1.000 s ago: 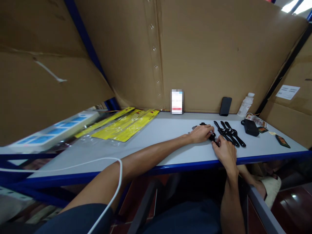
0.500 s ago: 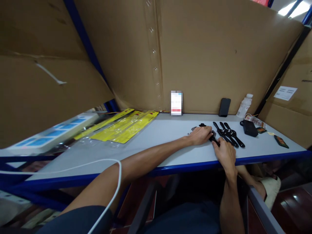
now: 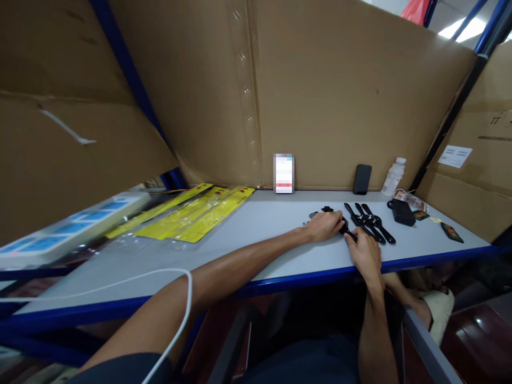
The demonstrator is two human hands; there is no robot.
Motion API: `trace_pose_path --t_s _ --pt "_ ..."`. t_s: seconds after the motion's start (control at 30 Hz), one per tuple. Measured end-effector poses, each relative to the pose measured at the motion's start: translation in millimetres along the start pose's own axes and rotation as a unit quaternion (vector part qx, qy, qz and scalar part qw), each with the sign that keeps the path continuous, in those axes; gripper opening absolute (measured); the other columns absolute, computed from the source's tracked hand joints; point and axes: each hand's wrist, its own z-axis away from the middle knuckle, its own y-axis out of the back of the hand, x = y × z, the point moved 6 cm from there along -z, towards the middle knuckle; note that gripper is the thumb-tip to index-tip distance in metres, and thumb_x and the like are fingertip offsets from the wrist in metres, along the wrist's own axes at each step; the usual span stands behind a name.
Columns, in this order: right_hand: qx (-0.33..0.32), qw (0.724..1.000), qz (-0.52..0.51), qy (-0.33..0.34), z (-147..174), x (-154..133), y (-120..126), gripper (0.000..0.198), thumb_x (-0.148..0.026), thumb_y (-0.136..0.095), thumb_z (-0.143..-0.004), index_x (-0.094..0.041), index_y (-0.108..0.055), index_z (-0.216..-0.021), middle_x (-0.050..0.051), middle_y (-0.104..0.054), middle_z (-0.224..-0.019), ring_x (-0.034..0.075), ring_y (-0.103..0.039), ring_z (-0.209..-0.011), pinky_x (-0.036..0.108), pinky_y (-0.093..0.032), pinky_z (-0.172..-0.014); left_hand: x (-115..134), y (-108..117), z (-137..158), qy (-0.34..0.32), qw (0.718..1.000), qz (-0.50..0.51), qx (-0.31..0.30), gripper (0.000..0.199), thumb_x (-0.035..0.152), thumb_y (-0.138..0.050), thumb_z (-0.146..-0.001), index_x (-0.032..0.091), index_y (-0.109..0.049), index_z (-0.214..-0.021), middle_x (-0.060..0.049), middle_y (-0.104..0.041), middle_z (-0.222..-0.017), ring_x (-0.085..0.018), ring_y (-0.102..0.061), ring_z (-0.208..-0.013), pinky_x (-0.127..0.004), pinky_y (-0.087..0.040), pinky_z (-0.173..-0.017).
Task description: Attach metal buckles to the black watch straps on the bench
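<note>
Clock centred on the hands; 12 points straight away from the wearer.

Black handled tool: on the bench, at the centre, partly covered by both hands. Visible handle slants toward 4 o'clock. Right hand grasps that near end, thumb and fingers closed about it. Left hand lies over the tool from the 9 o'clock side, fingers bent; whether they grip or merely press, cannot tell, contact hidden.

Small black part shows just past the left hand, at 10 to 11; cannot tell whether joined to the tool. Small silvery pieces near it, at 9 to 10, too small to identify.

Three similar black tools lie side by side at 1 to 2, near the right hand, slanted the same way. Black case beyond them, between 2 and 3. Clear bottle upright at about 1. Dark phone leans on the cardboard wall, between 12 and 1; lit screen stands at 10 to 11. Yellow-backed packs overlap at 9 to 10, well apart from the hands.
</note>
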Motion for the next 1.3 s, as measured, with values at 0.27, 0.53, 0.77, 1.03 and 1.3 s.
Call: trace_pose_path --t_s 0.27,0.53,0.77,1.03,1.3 --pt "0.0 1.0 0.0 -0.002 -1 1 0 0.029 -0.043 -0.048 -0.103 -0.023 -0.066 -0.115 0.009 -0.076 -0.101 0.025 -0.071 -0.1 0.03 -0.041 -0.077 1 3 1 0.003 1.0 -0.009 -0.003 0.027 0.037 -0.035 -0.109 0.019 -0.054 -0.113 -0.012 -0.073 -0.109 -0.027 -0.072 -0.093 -0.036 -0.051 -0.08" --pt "-0.011 1.0 0.013 -0.008 -2 0 2 0.031 -0.043 -0.048 -0.103 -0.023 -0.068 -0.116 0.01 -0.077 -0.102 0.027 -0.072 -0.102 0.031 -0.044 -0.079 4 1 1 0.008 1.0 -0.007 -0.006 0.029 0.036 -0.038 -0.107 0.018 -0.061 -0.11 -0.014 -0.073 -0.103 -0.029 -0.072 -0.092 -0.038 -0.052 -0.082" --pt "-0.019 0.999 0.025 -0.013 1 -3 3 0.033 -0.045 -0.048 -0.102 -0.023 -0.069 -0.117 0.011 -0.077 -0.105 0.027 -0.073 -0.102 0.031 -0.045 -0.08 -15 -3 -8 0.14 0.984 0.107 -0.017 0.038 0.03 -0.04 -0.101 0.019 -0.068 -0.079 -0.008 -0.074 -0.086 -0.023 -0.069 -0.087 -0.031 -0.049 -0.074" --pt "-0.015 0.999 0.033 -0.007 2 -4 2 0.032 -0.041 -0.046 -0.104 -0.022 -0.066 -0.119 0.011 -0.077 -0.105 0.025 -0.073 -0.102 0.03 -0.046 -0.081 -8 -1 3 -0.051 0.997 0.061 -0.011 0.024 0.026 -0.055 -0.092 0.024 -0.06 -0.115 -0.001 -0.07 -0.09 -0.02 -0.065 -0.082 -0.029 -0.048 -0.074" --pt "-0.027 0.998 0.04 0.031 5 -10 1 0.032 -0.039 -0.045 -0.105 -0.021 -0.063 -0.123 0.012 -0.077 -0.107 0.026 -0.073 -0.104 0.031 -0.046 -0.082 -10 -5 -2 0.015 0.998 0.064 -0.015 0.042 0.038 -0.035 -0.107 0.02 -0.065 -0.083 -0.006 -0.072 -0.086 -0.021 -0.068 -0.087 -0.029 -0.046 -0.075"
